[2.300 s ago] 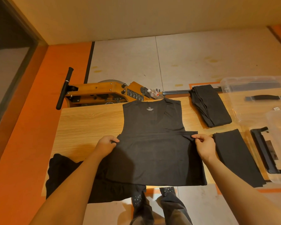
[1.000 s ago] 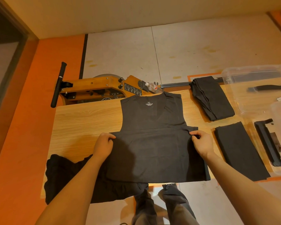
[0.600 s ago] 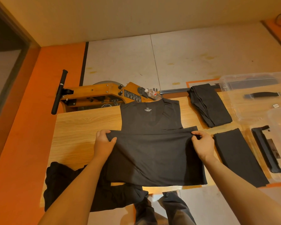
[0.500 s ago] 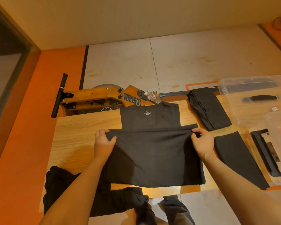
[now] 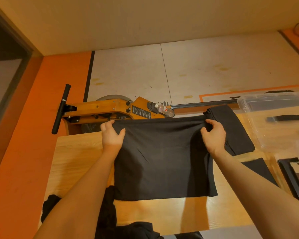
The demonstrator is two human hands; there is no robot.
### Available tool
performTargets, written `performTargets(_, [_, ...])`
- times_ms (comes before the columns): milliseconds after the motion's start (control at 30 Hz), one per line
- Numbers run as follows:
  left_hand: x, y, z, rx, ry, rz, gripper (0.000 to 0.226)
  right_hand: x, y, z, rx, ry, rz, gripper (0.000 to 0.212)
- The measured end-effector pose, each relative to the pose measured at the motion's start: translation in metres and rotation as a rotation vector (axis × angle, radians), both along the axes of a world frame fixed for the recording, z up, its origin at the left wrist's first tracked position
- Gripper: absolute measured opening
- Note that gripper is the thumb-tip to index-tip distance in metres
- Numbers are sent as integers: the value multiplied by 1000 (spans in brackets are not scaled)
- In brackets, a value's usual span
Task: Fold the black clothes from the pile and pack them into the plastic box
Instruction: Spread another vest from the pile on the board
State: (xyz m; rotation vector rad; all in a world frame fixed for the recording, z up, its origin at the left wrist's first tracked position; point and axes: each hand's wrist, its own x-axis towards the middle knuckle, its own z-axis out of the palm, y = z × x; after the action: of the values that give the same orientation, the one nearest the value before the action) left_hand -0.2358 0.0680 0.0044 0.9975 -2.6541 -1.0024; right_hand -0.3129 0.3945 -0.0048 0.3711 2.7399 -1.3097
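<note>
A black sleeveless top (image 5: 162, 159) lies folded in half on the wooden table (image 5: 76, 161), its folded edge at the far side. My left hand (image 5: 111, 133) grips the far left corner of the fold and my right hand (image 5: 213, 135) grips the far right corner. The pile of unfolded black clothes (image 5: 107, 218) sits at the table's near left edge, partly behind my left forearm. Two folded black garments lie to the right, one further back (image 5: 235, 128) and one nearer (image 5: 261, 169). The clear plastic box (image 5: 273, 107) stands at the far right.
A black-framed clear lid (image 5: 293, 180) lies at the right edge of the table. Behind the table stands a wooden rowing machine (image 5: 110, 109) with a black handle (image 5: 61, 109) and a plastic bottle (image 5: 164, 109) on it. The floor at left is orange.
Both hands have carried the top's lower half away from me over its upper half, so the neckline and label are now covered. The camera has tilted up and closer.
</note>
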Motion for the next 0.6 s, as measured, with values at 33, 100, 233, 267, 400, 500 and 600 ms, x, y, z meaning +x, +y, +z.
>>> performTargets(33, [-7,0,-3,-7,-65,-9,66,-5,-4,-2,9,-23,44,57])
performTargets(100, [-13,3,-11,-69,-274,-39,76,-5,-11,-10,110,-55,133,70])
performTargets(233, [12,22,-36,-157,-518,-284,79,34,-32,-26,405,-1,289,63])
performTargets(267, [21,28,-43,-162,-565,-356,84,45,-35,-35,435,9,346,63])
performTargets(400, [50,46,-61,-153,-712,-521,112,83,-40,-67,589,-82,532,80])
performTargets(500, [65,50,-66,-183,-767,-573,125,104,-33,-82,675,-101,555,91])
performTargets(600, [76,52,-65,-175,-797,-571,130,120,-23,-92,697,-120,548,92])
